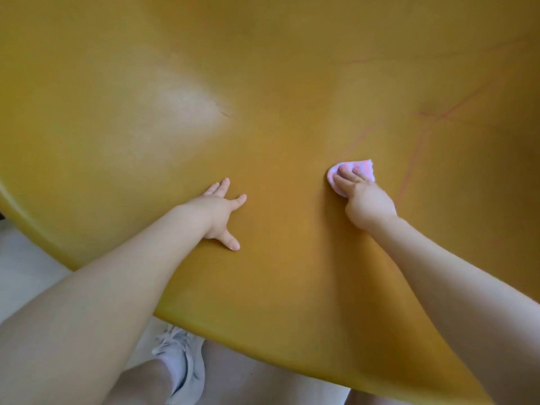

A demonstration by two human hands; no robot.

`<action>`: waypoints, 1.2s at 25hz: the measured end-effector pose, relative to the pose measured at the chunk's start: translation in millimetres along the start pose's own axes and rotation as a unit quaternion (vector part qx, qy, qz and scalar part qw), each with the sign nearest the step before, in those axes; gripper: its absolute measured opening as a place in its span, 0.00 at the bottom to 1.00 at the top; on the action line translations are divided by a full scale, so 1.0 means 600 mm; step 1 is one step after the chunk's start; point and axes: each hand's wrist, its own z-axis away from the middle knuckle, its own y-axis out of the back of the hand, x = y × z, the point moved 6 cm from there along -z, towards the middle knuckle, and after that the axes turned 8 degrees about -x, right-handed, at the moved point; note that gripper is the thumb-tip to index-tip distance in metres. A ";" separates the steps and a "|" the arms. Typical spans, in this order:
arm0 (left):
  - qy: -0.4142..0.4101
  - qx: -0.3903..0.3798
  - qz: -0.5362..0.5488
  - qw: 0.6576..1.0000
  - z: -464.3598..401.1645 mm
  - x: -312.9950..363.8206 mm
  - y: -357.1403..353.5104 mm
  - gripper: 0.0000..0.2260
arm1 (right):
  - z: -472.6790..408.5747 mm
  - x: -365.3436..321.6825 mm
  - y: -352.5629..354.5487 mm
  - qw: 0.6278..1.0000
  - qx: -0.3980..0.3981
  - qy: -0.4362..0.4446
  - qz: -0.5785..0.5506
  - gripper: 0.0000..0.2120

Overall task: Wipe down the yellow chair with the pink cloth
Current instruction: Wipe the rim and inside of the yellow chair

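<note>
The yellow chair (263, 97) fills almost the whole view, its smooth curved surface seen from close up. Faint reddish lines mark the surface on the right. My left hand (222, 213) lies flat on the chair near its front edge, fingers spread. To the right, my right hand (363, 200) presses the bunched pink cloth (365, 168) against the chair, fingers stretched over it. Most of the cloth is hidden under those fingers; a ring shows on one finger.
The chair's front edge curves from the left side down to the bottom right. Below it I see pale floor (26, 273), my leg and a white sneaker (182, 363).
</note>
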 end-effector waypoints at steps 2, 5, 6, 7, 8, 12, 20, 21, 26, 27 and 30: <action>0.006 -0.003 -0.011 1.000 -0.005 -0.001 0.008 0.48 | 0.005 -0.039 -0.028 1.000 0.010 0.020 -0.005 0.32; 0.013 0.019 -0.062 0.998 -0.004 0.007 0.011 0.46 | 0.005 -0.146 -0.093 0.991 -0.006 0.128 -0.044 0.31; 0.012 0.035 -0.080 0.996 -0.004 0.009 0.015 0.44 | 0.004 -0.177 -0.107 0.986 -0.015 0.158 -0.057 0.32; 0.009 0.049 -0.089 0.995 -0.004 0.010 0.020 0.42 | 0.002 -0.199 -0.113 0.980 -0.020 0.184 -0.067 0.33; 0.005 0.061 -0.095 0.994 -0.004 0.010 0.025 0.39 | -0.002 -0.209 -0.111 0.976 -0.023 0.205 -0.068 0.32; -0.034 0.113 -0.124 0.985 -0.010 -0.004 0.064 0.26 | -0.051 -0.142 -0.056 0.989 0.006 0.142 -0.042 0.30; 0.134 0.242 -0.081 0.958 -0.030 -0.139 0.127 0.59 | -0.075 -0.269 -0.078 0.984 0.091 0.121 -0.098 0.32; 0.130 0.244 -0.076 0.958 -0.036 -0.141 0.129 0.61 | -0.073 -0.301 -0.085 0.981 0.083 0.141 -0.104 0.34; 0.104 0.254 -0.066 0.959 -0.046 -0.143 0.128 0.61 | -0.172 -0.302 -0.027 0.960 0.173 0.221 0.002 0.24; 0.101 0.257 -0.065 0.959 -0.047 -0.144 0.126 0.61 | -0.207 -0.276 -0.010 0.967 0.171 0.188 0.002 0.25; 0.092 0.264 -0.056 0.959 -0.047 -0.144 0.127 0.61 | -0.253 -0.257 0.011 0.981 0.165 0.089 -0.056 0.25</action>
